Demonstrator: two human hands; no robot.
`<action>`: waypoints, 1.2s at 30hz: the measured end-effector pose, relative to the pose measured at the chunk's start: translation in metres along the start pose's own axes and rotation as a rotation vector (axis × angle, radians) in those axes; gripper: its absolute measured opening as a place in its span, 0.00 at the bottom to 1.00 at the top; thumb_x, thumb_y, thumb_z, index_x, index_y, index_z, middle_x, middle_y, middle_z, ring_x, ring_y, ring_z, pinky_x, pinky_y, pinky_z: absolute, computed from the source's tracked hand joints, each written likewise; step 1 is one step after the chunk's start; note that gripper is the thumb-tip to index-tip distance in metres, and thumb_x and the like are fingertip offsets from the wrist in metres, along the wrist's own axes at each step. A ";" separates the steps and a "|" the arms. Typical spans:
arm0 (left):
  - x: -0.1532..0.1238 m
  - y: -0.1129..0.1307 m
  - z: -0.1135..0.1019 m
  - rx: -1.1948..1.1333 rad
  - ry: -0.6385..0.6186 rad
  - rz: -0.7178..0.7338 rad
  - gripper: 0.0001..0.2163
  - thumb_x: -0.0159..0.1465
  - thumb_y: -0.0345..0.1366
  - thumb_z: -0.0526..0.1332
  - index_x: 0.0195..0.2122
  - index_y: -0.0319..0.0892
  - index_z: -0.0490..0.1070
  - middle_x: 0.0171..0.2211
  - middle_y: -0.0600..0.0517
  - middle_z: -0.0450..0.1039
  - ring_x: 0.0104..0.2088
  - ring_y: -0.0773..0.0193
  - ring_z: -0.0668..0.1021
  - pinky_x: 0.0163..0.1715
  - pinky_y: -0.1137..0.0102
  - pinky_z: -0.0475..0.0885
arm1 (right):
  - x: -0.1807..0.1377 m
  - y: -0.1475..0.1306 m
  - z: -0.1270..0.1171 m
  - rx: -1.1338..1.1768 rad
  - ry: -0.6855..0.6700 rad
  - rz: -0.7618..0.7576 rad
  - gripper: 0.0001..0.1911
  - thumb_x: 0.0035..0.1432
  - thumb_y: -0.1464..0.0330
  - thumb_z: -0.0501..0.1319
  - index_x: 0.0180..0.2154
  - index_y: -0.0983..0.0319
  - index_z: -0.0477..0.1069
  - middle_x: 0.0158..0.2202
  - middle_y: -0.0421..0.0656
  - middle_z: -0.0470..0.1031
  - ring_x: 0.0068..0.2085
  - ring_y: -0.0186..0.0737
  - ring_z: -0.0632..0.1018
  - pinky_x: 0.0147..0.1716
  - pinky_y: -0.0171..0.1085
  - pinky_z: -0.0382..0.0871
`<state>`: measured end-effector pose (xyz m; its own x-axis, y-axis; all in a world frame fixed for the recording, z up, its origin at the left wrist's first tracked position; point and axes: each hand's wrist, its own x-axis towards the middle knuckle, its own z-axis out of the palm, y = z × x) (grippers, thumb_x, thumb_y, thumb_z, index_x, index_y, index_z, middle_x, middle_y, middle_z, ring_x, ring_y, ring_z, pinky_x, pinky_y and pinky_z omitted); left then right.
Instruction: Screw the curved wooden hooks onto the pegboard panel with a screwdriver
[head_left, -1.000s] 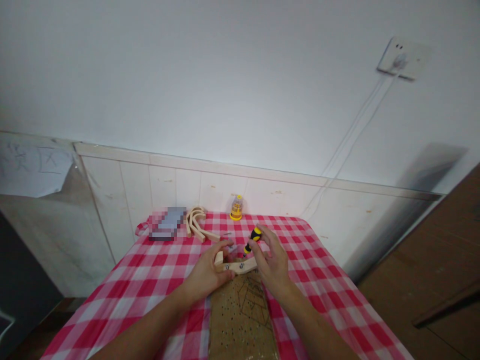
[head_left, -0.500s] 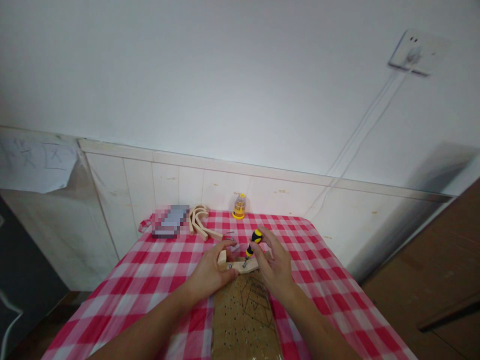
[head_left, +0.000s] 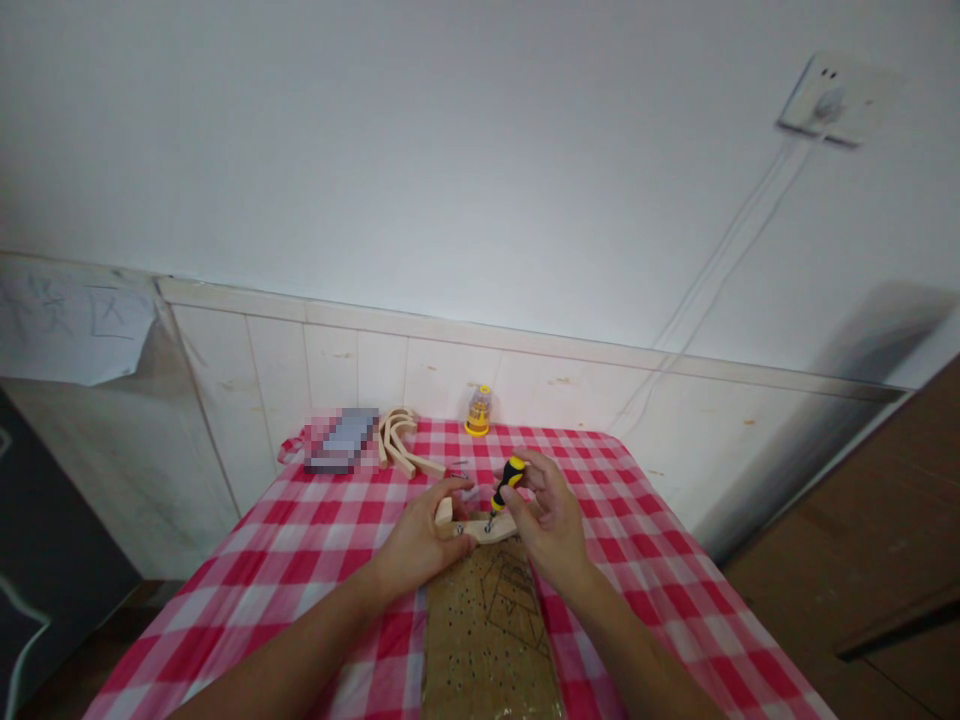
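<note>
My right hand (head_left: pixel 551 520) pinches a small black-and-yellow screwdriver (head_left: pixel 505 486), its tip down on a curved wooden piece (head_left: pixel 484 527). My left hand (head_left: pixel 421 540) grips the left end of that wooden piece and holds it on the far edge of a brown perforated board (head_left: pixel 487 640). Both hands sit near the middle of a table with a red-and-white checked cloth (head_left: pixel 300 560).
A stack of curved wooden pieces (head_left: pixel 397 447) lies at the table's back, beside a blurred grey object (head_left: pixel 341 440). A yellow bit holder (head_left: pixel 478 412) stands against the panelled wall. A socket with cables (head_left: pixel 829 100) hangs upper right. A brown floor lies to the right.
The screwdriver has tipped more upright on the wooden piece, and my right fingers have closed tighter around its handle. The camera has shifted slightly.
</note>
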<state>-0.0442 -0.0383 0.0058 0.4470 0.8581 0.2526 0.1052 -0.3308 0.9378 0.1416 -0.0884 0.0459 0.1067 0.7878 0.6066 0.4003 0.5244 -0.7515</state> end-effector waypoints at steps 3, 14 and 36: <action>0.000 -0.001 0.000 0.004 -0.007 0.001 0.28 0.51 0.30 0.68 0.56 0.39 0.70 0.35 0.51 0.78 0.33 0.61 0.78 0.35 0.68 0.73 | 0.000 0.000 0.002 0.020 0.021 0.013 0.22 0.64 0.65 0.65 0.58 0.55 0.67 0.43 0.46 0.81 0.42 0.44 0.83 0.38 0.40 0.79; 0.000 0.004 -0.002 0.037 0.027 -0.022 0.29 0.48 0.29 0.69 0.54 0.41 0.72 0.48 0.45 0.79 0.47 0.52 0.79 0.49 0.61 0.73 | 0.002 0.005 0.005 -0.046 0.094 -0.097 0.20 0.59 0.68 0.69 0.54 0.53 0.75 0.38 0.41 0.80 0.37 0.39 0.78 0.39 0.39 0.76; 0.000 0.005 0.000 0.006 -0.016 -0.031 0.25 0.51 0.30 0.66 0.52 0.41 0.70 0.34 0.53 0.76 0.31 0.62 0.76 0.32 0.69 0.68 | -0.003 0.006 -0.001 -0.149 0.049 -0.135 0.21 0.65 0.69 0.62 0.58 0.54 0.72 0.50 0.47 0.81 0.45 0.45 0.83 0.48 0.45 0.79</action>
<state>-0.0434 -0.0399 0.0107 0.4579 0.8614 0.2196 0.1241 -0.3065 0.9437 0.1445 -0.0873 0.0398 0.0856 0.6954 0.7135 0.5439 0.5674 -0.6182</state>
